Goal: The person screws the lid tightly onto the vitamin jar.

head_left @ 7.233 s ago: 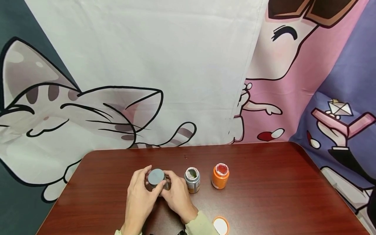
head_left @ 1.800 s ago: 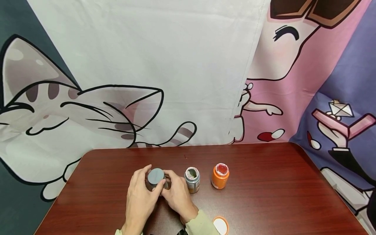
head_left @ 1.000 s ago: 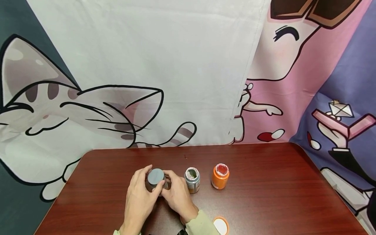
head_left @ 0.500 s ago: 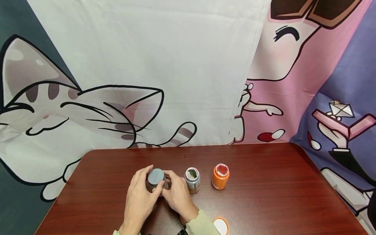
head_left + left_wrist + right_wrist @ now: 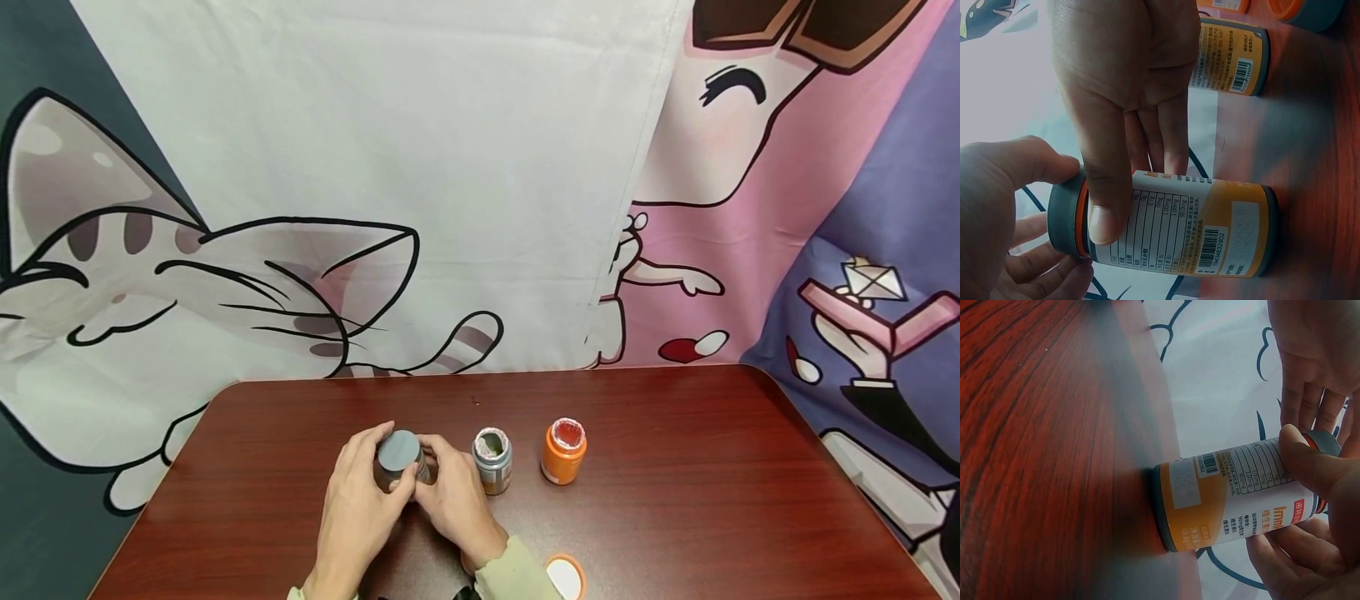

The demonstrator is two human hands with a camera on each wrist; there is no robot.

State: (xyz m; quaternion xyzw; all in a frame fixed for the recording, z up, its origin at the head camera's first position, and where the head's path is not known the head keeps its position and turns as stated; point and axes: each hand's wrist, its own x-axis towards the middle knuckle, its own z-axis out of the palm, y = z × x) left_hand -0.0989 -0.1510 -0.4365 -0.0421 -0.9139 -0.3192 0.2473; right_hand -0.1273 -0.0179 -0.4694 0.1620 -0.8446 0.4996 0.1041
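Note:
In the head view a supplement bottle [image 5: 420,473] with a flat grey cap [image 5: 399,450] stands between both hands. My left hand [image 5: 356,504] grips the cap with thumb and fingers round its edge. Lower down, my right hand [image 5: 453,500] holds the bottle's body. The left wrist view shows the right thumb [image 5: 1107,219] pressed on the white and orange label [image 5: 1179,225], just below the cap. An orange ring [image 5: 1082,219] shows between cap and body. From the right wrist view, the bottle's grey base [image 5: 1163,512] stands at the table surface.
Right of my hands stands an uncapped grey bottle [image 5: 492,467] with torn foil round its mouth. Farther right is an uncapped orange bottle [image 5: 562,460]. An orange-rimmed lid [image 5: 564,577] with a white inside lies near the front of the brown table [image 5: 712,483]. A printed cloth [image 5: 480,167] hangs behind.
Both hands keep their hold on the capped bottle in the same spot. The left fingertips have shifted very slightly to the right at the cap. The other bottles and the lid stay put.

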